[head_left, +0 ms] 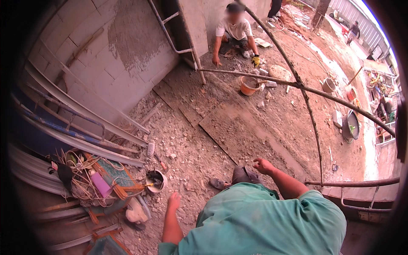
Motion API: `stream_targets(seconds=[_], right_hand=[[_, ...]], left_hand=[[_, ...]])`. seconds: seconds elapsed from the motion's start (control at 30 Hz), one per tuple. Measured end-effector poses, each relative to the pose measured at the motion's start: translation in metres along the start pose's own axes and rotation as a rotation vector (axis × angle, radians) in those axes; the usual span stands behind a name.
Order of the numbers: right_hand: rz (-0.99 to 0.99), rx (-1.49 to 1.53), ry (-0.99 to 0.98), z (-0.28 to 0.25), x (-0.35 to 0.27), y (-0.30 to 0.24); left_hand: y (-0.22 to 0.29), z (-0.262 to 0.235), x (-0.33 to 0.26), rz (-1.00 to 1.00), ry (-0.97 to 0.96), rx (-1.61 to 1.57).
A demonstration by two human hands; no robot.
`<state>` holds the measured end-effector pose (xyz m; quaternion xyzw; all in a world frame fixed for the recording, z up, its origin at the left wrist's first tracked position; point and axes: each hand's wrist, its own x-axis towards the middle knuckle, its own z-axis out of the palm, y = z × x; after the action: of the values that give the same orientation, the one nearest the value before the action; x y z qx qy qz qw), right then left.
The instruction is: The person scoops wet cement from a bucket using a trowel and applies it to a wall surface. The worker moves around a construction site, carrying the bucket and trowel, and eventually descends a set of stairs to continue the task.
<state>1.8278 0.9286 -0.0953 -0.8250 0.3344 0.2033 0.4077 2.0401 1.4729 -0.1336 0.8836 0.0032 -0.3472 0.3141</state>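
My left hand [174, 200] hangs low beside my body, over the gravelly ground; its fingers are too hidden to tell how they are held. Nearest to it is a round white container [156, 181] with dark things inside. My right hand [264, 166] is out in front of my knee, with fingers apart and nothing in them. A tool with a reddish handle [161, 162] lies on the rubble past the white container. My dark shoe [217, 183] rests on the ground between my two hands.
Crossed poles [301, 85] span the right side. A co-worker [233, 32] with one yellow glove squats by the wall near an orange bucket [250, 86]. Metal frames [80, 114] and tangled cords [80, 178] crowd the left. A dark tub [350, 126] stands right. Boards [219, 138] lie ahead.
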Motion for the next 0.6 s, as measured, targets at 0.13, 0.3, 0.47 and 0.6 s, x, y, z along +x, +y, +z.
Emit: stream_targets(seconds=[0.13,0.3,0.47,0.6], right_hand=[[0.100,-0.079,-0.010,0.003,0.017,0.019],[0.342,-0.037,-0.074,0.016,0.048,0.062],[0.413,0.103,-0.101,0.014,0.116,0.023],[0.176,-0.058,-0.120,-0.003,0.196,-0.066]], left_hand=[[-0.050,0.010,-0.025,-0.051,-0.096,0.121],[-0.090,-0.005,-0.038,-0.050,-0.234,0.030],[-0.086,-0.045,0.003,0.308,-0.101,0.240],[-0.035,-0.098,0.058,0.175,-0.055,0.292]])
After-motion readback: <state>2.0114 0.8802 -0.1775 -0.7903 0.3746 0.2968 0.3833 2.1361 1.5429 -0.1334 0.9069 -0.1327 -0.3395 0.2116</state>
